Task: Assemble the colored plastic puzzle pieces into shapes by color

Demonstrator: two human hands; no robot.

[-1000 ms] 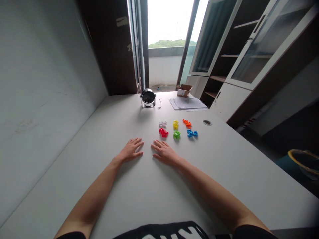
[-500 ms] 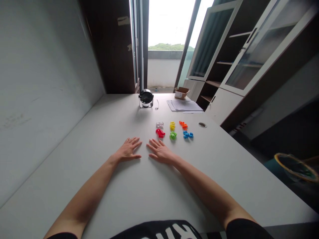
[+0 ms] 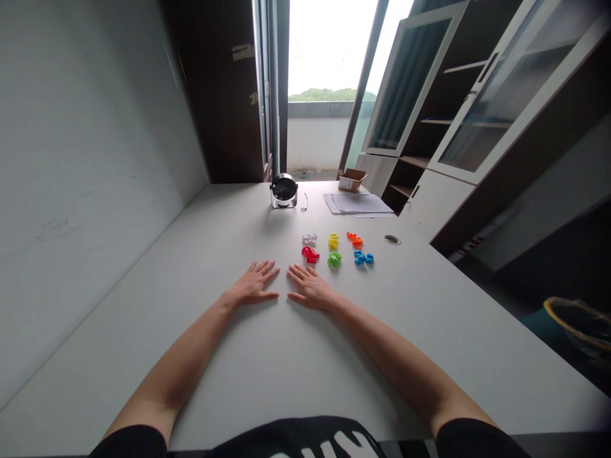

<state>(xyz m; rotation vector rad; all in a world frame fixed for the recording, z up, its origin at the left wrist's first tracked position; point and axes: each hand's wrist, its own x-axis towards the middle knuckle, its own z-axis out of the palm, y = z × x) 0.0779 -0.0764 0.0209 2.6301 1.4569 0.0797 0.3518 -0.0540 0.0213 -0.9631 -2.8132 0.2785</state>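
My left hand (image 3: 252, 284) lies flat on the white table (image 3: 267, 362), fingers spread, holding nothing. Beside it my right hand (image 3: 311, 289) also rests flat with fingers apart, just below the red piece (image 3: 310, 255). Small coloured plastic pieces stand in two rows beyond my right hand. The back row has a white piece (image 3: 310, 240), a yellow piece (image 3: 333, 241) and an orange piece (image 3: 354, 240). In the front row, right of the red one, are a green piece (image 3: 335, 259) and a blue piece (image 3: 363, 257).
A black round device (image 3: 284, 189) on a metal stand is at the table's back, near a thin wire (image 3: 305, 202). Papers (image 3: 359, 203) and an open cardboard box (image 3: 352, 180) lie at the back right. A cable hole (image 3: 392, 240) is on the right; a wall borders the left.
The whole view has shifted slightly. My left hand has moved a little closer to my right hand, and both remain flat on the table. The coloured pieces have not moved on the table.
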